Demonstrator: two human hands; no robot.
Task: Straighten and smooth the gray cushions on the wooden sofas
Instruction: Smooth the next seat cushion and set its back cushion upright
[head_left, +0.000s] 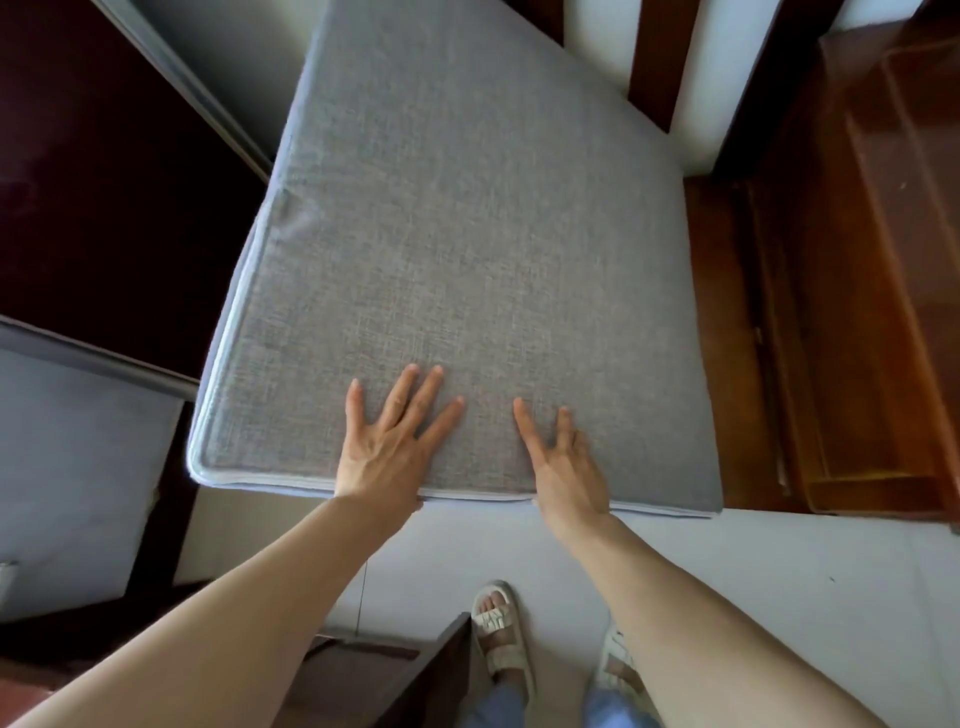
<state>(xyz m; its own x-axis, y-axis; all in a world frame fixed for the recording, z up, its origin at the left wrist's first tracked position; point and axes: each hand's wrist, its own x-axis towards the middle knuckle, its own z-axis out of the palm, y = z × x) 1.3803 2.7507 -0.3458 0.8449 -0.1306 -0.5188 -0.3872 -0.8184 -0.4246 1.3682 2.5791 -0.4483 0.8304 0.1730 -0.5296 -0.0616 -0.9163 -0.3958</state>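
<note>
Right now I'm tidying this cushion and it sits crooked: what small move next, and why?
Probably sweep both flat hands away from you: the left hand and right hand lie open near the front edge of the gray cushion, most fabric beyond them.

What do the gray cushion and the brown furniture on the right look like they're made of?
Gray cushion: woven fabric, matte, with visible crosshatch weave and paler piped edging; its filling is hidden. Brown furniture: apparently wood, glossy varnish, judging by its reddish tone and reflections.
</note>
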